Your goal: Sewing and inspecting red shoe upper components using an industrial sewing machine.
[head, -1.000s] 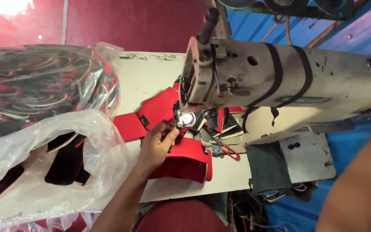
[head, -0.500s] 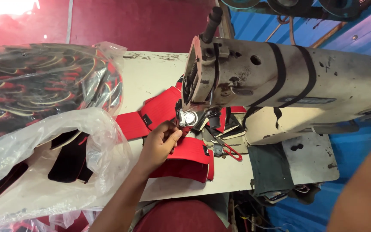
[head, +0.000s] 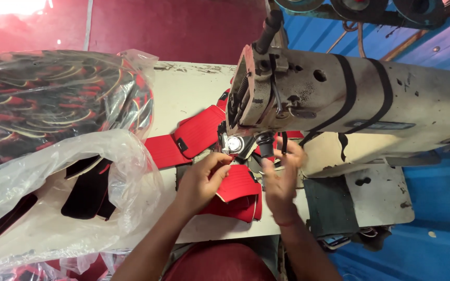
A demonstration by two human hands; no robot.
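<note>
Nearest the camera, two bare forearms reach up from the lap toward the needle area of a sewing machine [head: 339,104]. The left hand [head: 201,179] rests on a stack of red fabric pieces [head: 235,192] lying on the pale table [head: 183,99], its fingers curled and pinched close at the tips just beside the small round lamp [head: 234,144] under the machine head; whether they grip thread or only the cloth edge is too small to tell. The right hand [head: 282,179] is raised beside it, fingers half open and slightly blurred, touching the black parts around the presser foot; I cannot tell that it holds anything.

To do this well, I judge the left hand should keep the top piece flat and square while the right works at the foot, with fingertips kept to the side of the needle line.

Further left, a clear plastic bag [head: 53,208] holds black and red cut pieces, and behind it lies a second bag of patterned pieces [head: 53,99]. More red strips [head: 183,140] run under the machine head. A red floor [head: 157,26] lies beyond.
</note>
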